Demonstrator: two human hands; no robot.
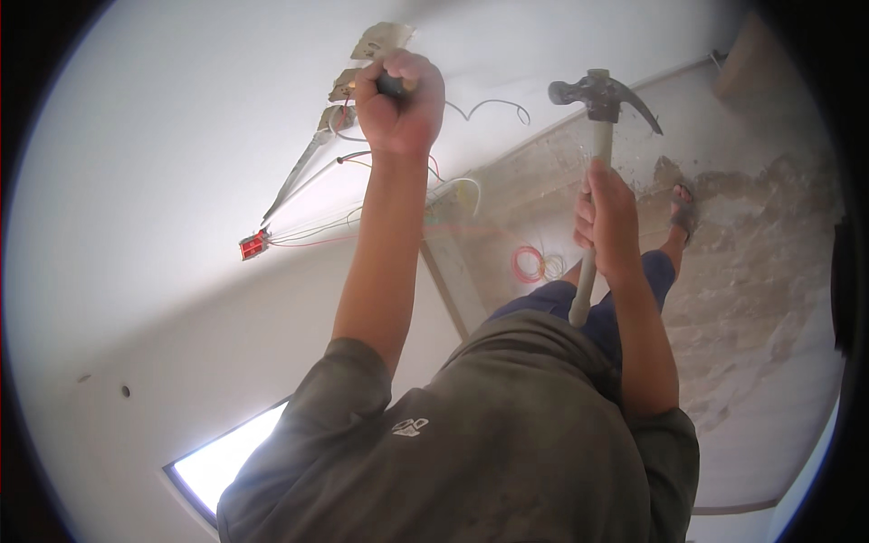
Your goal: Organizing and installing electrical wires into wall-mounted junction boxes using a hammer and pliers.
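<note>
My right hand (606,217) is closed around the pale handle of a claw hammer (597,95). The hammer is raised, its dark metal head uppermost and apart from the wall. My left hand (403,101) is wrapped in a fist round a dark, round-ended tool handle (395,86), seen nearly end-on. The rest of that tool is hidden, so its kind does not show. Beside the left fist the white wall has rough broken openings, one of them a cut-out (380,41) just beyond the knuckles. A narrow chased groove (299,172) runs away from these openings.
A red electrical box (253,244) sits in the wall with several thin wires trailing from it. Loose white cable (480,109) curls out beyond my left hand. A coil of red and yellow wire (529,264) lies on the dusty floor (742,299). A bright window (226,462) is at lower left.
</note>
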